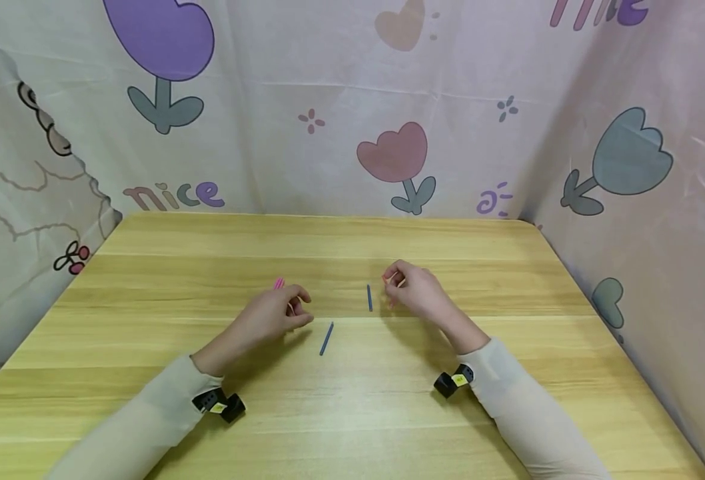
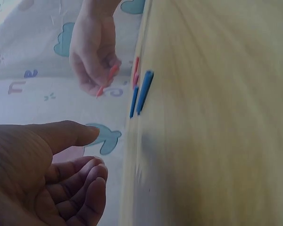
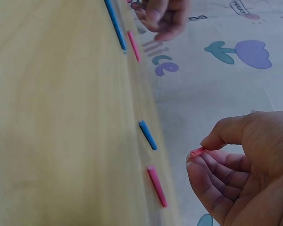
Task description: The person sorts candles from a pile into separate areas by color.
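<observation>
Now left hand point(image 1: 273, 312) slack, right hand point(image 1: 418, 291) with pinched pink stick point(image 3: 197, 152).

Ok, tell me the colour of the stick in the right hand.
The held stick is pinkish red; the left wrist view shows it best.

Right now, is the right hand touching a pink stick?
Touching: the right wrist view shows the right hand pinching a pink stick between thumb and fingers.
</observation>
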A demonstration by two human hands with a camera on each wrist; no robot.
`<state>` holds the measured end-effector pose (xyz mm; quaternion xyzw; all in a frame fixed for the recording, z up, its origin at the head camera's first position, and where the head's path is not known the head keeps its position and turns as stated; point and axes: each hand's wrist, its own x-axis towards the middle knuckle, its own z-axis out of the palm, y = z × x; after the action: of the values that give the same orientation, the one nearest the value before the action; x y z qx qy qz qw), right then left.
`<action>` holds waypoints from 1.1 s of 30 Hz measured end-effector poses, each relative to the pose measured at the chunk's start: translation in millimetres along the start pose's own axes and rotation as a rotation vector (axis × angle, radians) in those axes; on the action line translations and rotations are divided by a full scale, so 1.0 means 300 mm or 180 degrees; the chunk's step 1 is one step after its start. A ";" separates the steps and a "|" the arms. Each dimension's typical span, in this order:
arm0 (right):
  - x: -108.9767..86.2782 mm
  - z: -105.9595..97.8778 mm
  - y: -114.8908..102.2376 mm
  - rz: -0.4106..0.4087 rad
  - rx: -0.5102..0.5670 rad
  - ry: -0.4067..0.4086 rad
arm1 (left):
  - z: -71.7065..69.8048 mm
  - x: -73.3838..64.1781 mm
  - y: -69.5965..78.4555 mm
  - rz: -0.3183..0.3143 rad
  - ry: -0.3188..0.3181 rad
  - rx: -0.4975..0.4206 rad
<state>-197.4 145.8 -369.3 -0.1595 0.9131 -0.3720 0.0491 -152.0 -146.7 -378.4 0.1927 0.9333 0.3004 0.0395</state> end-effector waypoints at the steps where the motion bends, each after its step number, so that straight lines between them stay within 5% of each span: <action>1: -0.001 -0.004 0.003 0.0002 0.0017 0.0002 | 0.005 -0.002 0.005 0.0022 -0.0019 -0.0009; 9: 0.005 -0.043 0.027 0.0105 -0.0085 0.0046 | 0.035 -0.012 0.037 0.0051 -0.0215 -0.0088; 33: 0.003 -0.154 0.169 0.0504 -0.0152 0.0135 | 0.096 -0.010 0.078 -0.0117 -0.0351 0.0148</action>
<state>-220.9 210.4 -371.3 -0.0799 0.9323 -0.3483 0.0552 -135.8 -114.8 -388.7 0.1927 0.9398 0.2668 0.0919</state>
